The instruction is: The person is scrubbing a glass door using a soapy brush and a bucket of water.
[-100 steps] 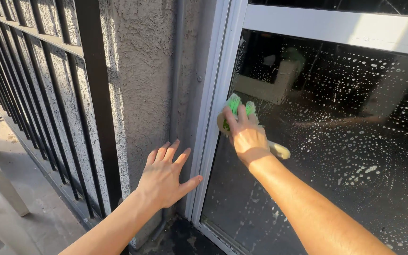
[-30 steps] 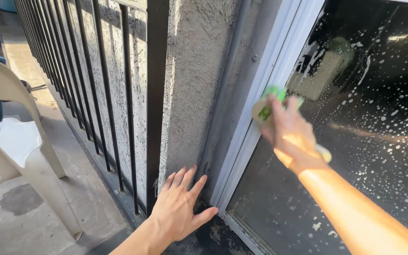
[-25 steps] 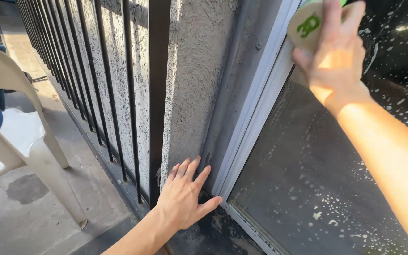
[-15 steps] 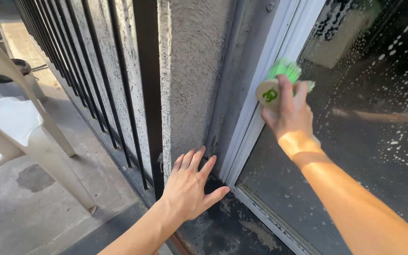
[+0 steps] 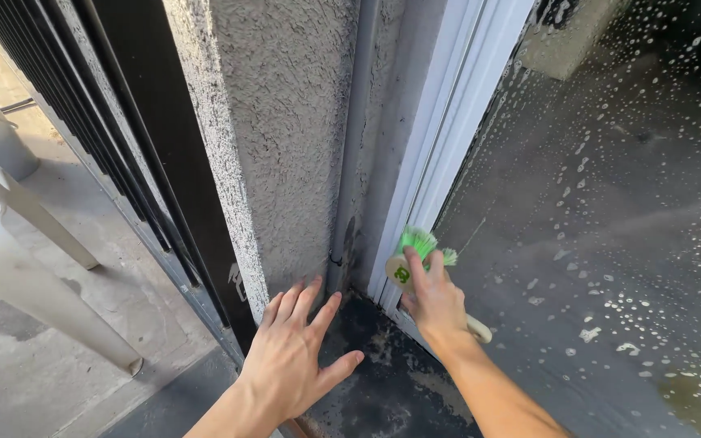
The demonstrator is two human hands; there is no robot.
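Nearest you, low against the stucco wall (image 5: 277, 138), your left hand (image 5: 294, 357) lay flat with its fingers spread wide, holding nothing, the fingertips touching the wall's foot where it met the dark, stained floor (image 5: 375, 381). Just to the right of that wall, your right hand (image 5: 436, 300) was closed around a scrub brush (image 5: 412, 258) with a pale body and green bristles, a forefinger laid along its back and the end of its handle showing below the wrist. The brush sat at the bottom corner of the white window frame (image 5: 448, 122), bristles up against the frame where it joined the glass (image 5: 610, 203). That glass, right of the frame, was dark and speckled with soap droplets. Left of the wall, black railing bars (image 5: 123, 146) ran away from you, and beyond them, well apart from the wall, stood the pale legs of a plastic chair (image 5: 34, 268) on the concrete.
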